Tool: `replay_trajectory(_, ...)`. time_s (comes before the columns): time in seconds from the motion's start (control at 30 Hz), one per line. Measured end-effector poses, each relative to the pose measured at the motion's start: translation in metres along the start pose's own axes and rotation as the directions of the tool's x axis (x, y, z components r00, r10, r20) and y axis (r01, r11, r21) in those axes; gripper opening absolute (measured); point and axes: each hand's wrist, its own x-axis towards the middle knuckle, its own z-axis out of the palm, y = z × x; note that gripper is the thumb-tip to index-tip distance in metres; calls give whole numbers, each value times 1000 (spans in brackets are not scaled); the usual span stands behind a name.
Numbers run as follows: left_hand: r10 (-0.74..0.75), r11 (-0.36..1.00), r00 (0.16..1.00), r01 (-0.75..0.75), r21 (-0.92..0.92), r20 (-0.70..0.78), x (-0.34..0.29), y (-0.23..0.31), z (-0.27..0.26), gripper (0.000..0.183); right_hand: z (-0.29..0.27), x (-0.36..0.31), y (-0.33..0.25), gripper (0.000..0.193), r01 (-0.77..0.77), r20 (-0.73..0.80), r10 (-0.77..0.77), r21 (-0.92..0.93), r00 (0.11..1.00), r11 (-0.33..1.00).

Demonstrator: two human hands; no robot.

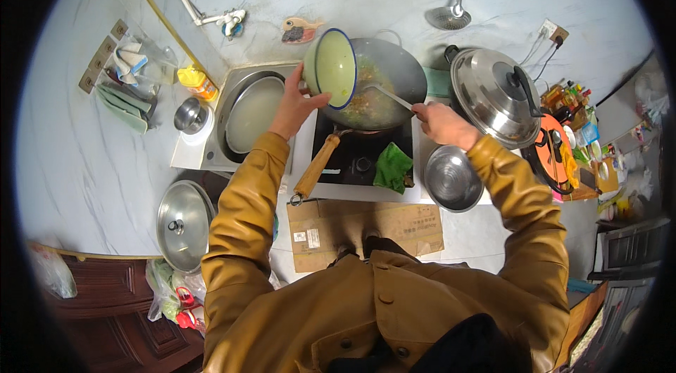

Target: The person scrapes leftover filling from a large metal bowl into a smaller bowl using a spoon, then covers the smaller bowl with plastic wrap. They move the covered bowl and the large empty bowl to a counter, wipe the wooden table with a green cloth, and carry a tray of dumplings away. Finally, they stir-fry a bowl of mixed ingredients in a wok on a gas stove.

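My left hand grips a pale green bowl with a blue rim, tipped on its side over the left part of the wok. A little food clings to the bowl's inner wall. My right hand is closed round the handle of a metal cooking utensil, whose working end lies in the food, so its shape cannot be made out. The dark wok sits on the stove with a wooden handle toward me. Chopped yellow-green food covers its bottom, blurred by haze.
A green cloth lies on the stove's front. To the right are a steel bowl and a large lidded pot. At left, a sink holds a basin. A skimmer hangs on the wall. Cardboard covers the floor.
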Motion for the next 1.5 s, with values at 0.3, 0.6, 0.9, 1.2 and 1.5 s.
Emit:
replay_trajectory(0.3, 393, 515, 865, -487, 705, 311, 36, -7, 30, 102, -91, -41, -13, 31, 147, 237, -137, -22, 962, 989)
replay_trajectory(0.6, 106, 990, 977, -122, -76, -184, 9, 3, 13, 69, 30, 54, 20, 34, -72, -203, 73, 14, 976, 997)
replay_trajectory(0.9, -98, 850, 981, -5, -527, -167, -21, 5, -14, 49, -81, 46, 22, 24, 92, 151, -60, -220, 987, 971)
replay_trajectory(1.2, -66, 791, 996, 11, -611, -67, -12, -3, -57, 49, -100, 103, -20, 21, -619, 532, 405, 321, 744, 717)
replay_trajectory(1.5, -133, 806, 991, 120, -580, 21, -14, -23, -146, 57, -138, 142, -66, 18, -441, 703, 579, -401, 414, 803)
